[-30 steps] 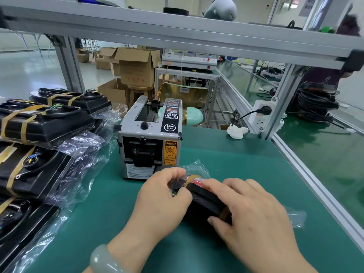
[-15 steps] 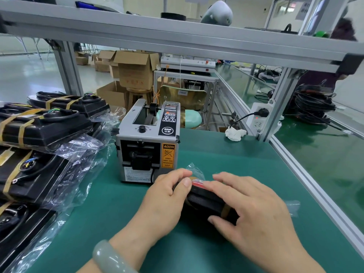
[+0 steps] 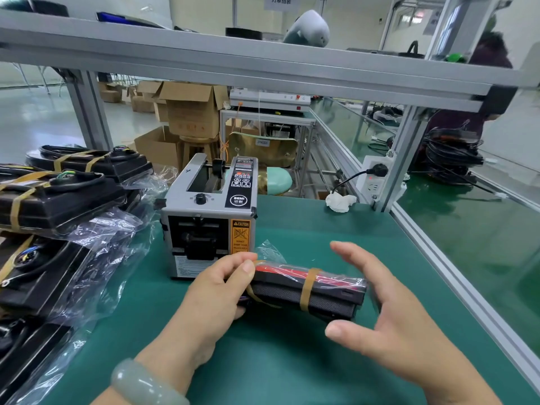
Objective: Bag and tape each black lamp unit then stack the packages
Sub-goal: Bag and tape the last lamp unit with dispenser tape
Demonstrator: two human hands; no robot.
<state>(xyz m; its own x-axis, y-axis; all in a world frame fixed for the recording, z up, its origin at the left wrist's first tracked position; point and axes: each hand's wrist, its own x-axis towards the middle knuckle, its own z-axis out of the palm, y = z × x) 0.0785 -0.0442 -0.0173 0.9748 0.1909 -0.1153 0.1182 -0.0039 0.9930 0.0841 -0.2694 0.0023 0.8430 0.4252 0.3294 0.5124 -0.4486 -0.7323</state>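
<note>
Head cam, tech A: where do we see the lamp unit [image 3: 330, 299]?
Tech B: Bagged, w/ a tan tape band [image 3: 306, 290] round it, over the green desk [image 3: 292, 363], just in front of the tape dispenser [image 3: 209, 217].
A: Grip status?
B: Left grip [image 3: 217, 290] clamped on the unit's left end, thumb on top. Right grip [image 3: 394, 325] apart, fingers straight, just beside the right end; contact we cannot tell. Taped pkgs [image 3: 58, 197] stacked at left.
</note>
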